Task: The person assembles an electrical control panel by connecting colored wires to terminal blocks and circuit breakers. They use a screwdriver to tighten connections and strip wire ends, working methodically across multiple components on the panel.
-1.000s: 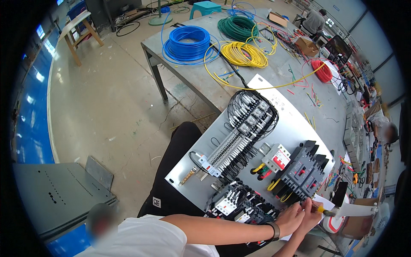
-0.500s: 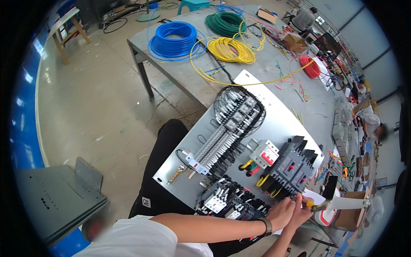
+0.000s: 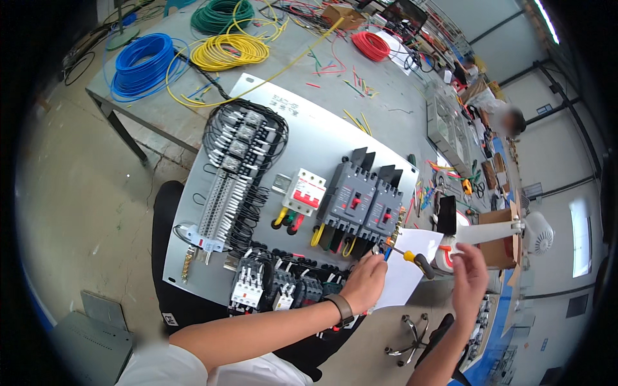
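A metal mounting plate (image 3: 270,135) leans across my lap and the table edge. Two dark grey circuit breakers (image 3: 351,199) sit at its right side, yellow wires below them. My left hand (image 3: 365,284), a watch on its wrist, is closed at the lower end of the right-hand breaker; its fingertips hide what they pinch. A screwdriver (image 3: 420,262) with a yellow and dark handle points its shaft at that same spot, just beyond the left fingertips. Off to its right, my right hand (image 3: 470,278) is raised with fingers apart, holding nothing and not touching the screwdriver.
Also on the plate are a white breaker with red switches (image 3: 304,193), a terminal strip (image 3: 225,206) with bundled black wires, and contactors (image 3: 248,283). Blue (image 3: 141,64), yellow (image 3: 228,53) and red (image 3: 370,46) wire coils lie on the table. A white fan (image 3: 483,230) stands at right.
My right hand has left the screwdriver beside my left hand, moved right and opened. The left hand stays at the breaker's lower end. The whole view has swung to the right.
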Demonstrator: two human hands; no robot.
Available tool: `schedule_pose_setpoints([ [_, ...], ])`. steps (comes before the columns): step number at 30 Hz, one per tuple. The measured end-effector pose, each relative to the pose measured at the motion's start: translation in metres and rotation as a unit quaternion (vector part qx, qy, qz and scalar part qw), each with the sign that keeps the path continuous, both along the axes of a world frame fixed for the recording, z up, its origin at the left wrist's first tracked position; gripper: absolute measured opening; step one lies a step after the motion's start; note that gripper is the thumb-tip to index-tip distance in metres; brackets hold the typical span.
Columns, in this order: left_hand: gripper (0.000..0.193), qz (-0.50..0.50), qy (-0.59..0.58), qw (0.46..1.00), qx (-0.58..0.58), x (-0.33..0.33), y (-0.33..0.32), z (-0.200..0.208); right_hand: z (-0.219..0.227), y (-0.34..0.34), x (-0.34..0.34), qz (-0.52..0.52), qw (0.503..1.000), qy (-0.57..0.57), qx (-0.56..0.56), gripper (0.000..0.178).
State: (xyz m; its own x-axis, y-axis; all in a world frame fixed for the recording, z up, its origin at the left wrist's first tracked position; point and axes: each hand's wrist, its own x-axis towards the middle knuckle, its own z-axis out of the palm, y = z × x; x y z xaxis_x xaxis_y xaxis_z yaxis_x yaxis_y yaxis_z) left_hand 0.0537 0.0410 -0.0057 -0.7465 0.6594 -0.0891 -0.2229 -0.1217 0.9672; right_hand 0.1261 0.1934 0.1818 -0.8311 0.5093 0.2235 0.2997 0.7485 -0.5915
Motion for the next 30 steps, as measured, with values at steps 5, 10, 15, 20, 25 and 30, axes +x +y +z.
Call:
schedule_pose_setpoints([
  [5, 0.073, -0.066, -0.016, 0.995, -0.072, -0.002, -0.001, 0.006, 0.053, -0.073, -0.035, 0.181, 0.963, -0.139, 0.142, 0.030],
  [10, 0.080, -0.088, -0.007, 0.993, -0.078, -0.010, -0.002, 0.011, 0.029, -0.062, -0.054, 0.145, 0.967, -0.201, 0.055, 0.024],
  [15, 0.079, -0.083, -0.022, 0.992, -0.089, -0.006, -0.004, 0.013, 0.023, -0.040, -0.056, 0.019, 0.942, -0.202, -0.268, 0.022],
  [20, 0.077, -0.078, -0.002, 0.994, -0.071, -0.006, -0.006, 0.009, 0.056, -0.065, -0.049, 0.281, 0.894, -0.305, 0.170, 0.044],
  [25, 0.084, -0.105, 0.070, 0.984, -0.122, -0.004, 0.006, 0.007, 0.049, -0.066, -0.057, 0.318, 0.837, -0.280, 0.348, 0.031],
  [30, 0.083, -0.088, 0.049, 0.985, -0.139, -0.014, 0.008, 0.007, 0.029, -0.059, -0.081, 0.026, 0.959, -0.274, 0.060, 0.054],
])
